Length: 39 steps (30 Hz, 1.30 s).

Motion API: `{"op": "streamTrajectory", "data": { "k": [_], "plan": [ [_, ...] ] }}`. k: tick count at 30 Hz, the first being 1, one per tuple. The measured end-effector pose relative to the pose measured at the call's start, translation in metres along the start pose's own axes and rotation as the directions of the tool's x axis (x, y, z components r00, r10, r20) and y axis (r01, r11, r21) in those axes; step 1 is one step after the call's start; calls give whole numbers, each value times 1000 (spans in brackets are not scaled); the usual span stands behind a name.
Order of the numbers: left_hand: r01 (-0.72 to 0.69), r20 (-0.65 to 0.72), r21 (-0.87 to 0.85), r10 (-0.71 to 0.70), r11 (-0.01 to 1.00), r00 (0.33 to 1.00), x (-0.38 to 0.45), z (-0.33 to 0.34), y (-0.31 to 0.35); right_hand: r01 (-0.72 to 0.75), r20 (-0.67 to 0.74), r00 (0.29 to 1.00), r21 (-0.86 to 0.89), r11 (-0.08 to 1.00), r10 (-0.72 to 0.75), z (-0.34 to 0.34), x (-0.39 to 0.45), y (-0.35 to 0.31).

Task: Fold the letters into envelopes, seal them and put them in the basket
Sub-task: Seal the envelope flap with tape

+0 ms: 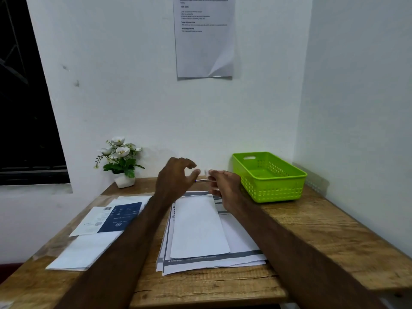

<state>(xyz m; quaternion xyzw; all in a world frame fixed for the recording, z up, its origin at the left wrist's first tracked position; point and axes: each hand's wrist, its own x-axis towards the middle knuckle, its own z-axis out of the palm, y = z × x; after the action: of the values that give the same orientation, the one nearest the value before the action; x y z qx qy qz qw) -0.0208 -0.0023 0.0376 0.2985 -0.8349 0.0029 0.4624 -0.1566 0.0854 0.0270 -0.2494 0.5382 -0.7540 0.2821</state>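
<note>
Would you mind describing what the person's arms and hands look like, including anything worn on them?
Both forearms are bare right up to the bottom edge of the picture, with no sleeves showing. The left hand and right hand wear no gloves, and no watch, bracelet or ring is visible.

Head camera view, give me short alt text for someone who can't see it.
Two hands, left hand and right hand, meet above a stack of letters on a wooden table. An empty green basket sits right, envelopes left.

Both forearms bare, no sleeves; left grip [176, 175], right grip [225, 186] ungloved.
</note>
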Motion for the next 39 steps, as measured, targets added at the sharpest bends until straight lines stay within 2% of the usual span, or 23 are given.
{"op": "streamTrajectory", "data": {
  "k": [5,14,18,26,28,30,31,33,35,37,39],
  "plan": [
    [-192,44,43,190,980,981,-6,4,26,-34,-3,999,48,998,34,-2,-3,-5],
    [-319,-7,239,330,917,944,-6,8,36,-46,-18,999,22,999,47,3,-8,-5],
    [-330,-22,260,347,908,938,-7,9,38,-54,-15,998,17,998,54,4,-9,-7],
    [-285,-57,193,300,939,952,-7,12,36,-61,17,998,14,998,61,2,-15,-9],
    [-213,-68,98,220,972,973,-8,11,36,-61,22,998,13,998,61,2,-16,-14],
    [-28,-45,-107,23,994,999,-6,12,35,-58,13,998,3,998,58,2,-17,-19],
    [79,-3,-237,-82,968,997,-4,12,34,-61,3,998,7,998,61,2,-17,-21],
    [269,148,-497,-225,825,963,-1,9,34,-76,-24,997,14,997,76,1,-16,-22],
    [424,321,-660,-279,619,905,-1,2,36,-91,-32,995,12,996,91,0,-17,-22],
    [524,444,-715,-278,463,852,-2,-5,38,-93,-17,996,9,996,93,-1,-19,-23],
    [569,509,-725,-256,387,822,-2,-7,39,-91,21,996,11,996,91,-1,-22,-26]
  ]
}}
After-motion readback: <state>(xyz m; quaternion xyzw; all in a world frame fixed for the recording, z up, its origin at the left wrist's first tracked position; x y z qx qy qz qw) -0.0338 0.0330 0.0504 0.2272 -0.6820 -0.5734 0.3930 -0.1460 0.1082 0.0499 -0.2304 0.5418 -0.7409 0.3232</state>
